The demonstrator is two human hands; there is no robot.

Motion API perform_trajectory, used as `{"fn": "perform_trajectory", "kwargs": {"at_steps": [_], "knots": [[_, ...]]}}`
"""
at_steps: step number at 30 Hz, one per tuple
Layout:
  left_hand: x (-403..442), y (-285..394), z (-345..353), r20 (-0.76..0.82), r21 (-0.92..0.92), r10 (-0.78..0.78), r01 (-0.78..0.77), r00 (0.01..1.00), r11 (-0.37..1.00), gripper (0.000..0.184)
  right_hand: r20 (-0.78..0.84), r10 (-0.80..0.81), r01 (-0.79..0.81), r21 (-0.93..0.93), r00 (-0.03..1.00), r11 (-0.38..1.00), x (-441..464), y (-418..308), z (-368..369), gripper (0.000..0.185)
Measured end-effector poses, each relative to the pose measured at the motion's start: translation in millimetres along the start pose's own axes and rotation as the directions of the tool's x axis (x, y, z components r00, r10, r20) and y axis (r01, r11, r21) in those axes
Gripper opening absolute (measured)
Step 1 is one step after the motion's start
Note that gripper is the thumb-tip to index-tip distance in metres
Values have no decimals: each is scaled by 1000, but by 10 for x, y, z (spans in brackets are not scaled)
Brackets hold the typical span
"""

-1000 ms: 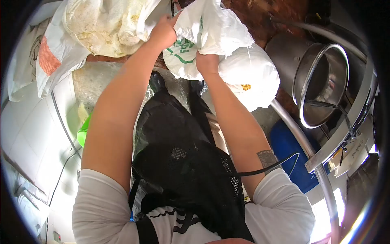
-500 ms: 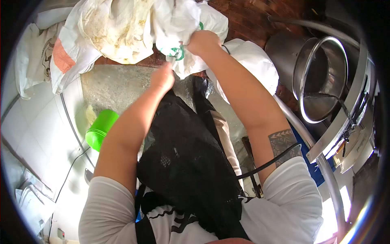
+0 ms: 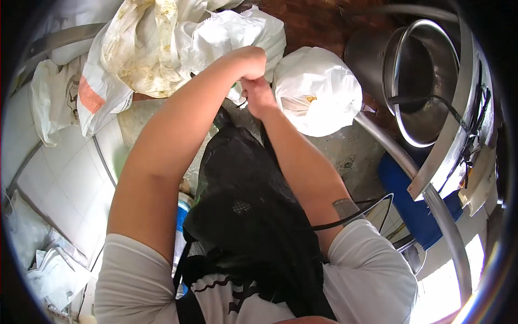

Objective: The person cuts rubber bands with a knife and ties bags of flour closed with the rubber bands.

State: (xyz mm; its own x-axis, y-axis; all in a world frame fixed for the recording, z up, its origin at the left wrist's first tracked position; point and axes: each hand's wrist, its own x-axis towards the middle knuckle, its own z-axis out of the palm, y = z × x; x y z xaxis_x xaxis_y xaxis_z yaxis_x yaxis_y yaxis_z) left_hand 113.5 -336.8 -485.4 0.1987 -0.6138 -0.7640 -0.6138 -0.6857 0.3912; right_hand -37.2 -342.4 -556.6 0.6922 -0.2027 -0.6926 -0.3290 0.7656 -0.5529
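My left hand (image 3: pixel 251 62) is closed in a fist at the near side of a white sack (image 3: pixel 229 33) at the top centre; what its fingers hold is hidden. Just below it, my right hand (image 3: pixel 260 97) is closed on gathered material of the same sack. A thin dark cord (image 3: pixel 244 101) shows beside the right fingers. To the right of my hands, a second full white sack (image 3: pixel 318 92) stands with a small yellow patch on its front.
Stained cream sacks (image 3: pixel 145 48) lie at the upper left. A metal pot (image 3: pixel 423 81) lies tilted at the upper right, beside a curved metal rail (image 3: pixel 386 143) and a blue container (image 3: pixel 402 186). White tiles (image 3: pixel 70 178) are on the left.
My left hand has moved up and right, above my right hand. My right hand has moved slightly down and left. The green container at the left has passed out of sight behind my left arm.
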Motion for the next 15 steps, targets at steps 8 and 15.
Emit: {"fn": "perform_trajectory", "kwargs": {"at_steps": [8, 15], "knots": [[134, -822, 365, 168, -875, -167, 225, 972, 428, 51, -362, 218, -100, 317, 906, 943, 138, -156, 69, 10], [146, -721, 716, -381, -140, 140, -206, 914, 968, 9, -353, 234, -180, 178, 906, 967, 274, -91, -120, 18]]}}
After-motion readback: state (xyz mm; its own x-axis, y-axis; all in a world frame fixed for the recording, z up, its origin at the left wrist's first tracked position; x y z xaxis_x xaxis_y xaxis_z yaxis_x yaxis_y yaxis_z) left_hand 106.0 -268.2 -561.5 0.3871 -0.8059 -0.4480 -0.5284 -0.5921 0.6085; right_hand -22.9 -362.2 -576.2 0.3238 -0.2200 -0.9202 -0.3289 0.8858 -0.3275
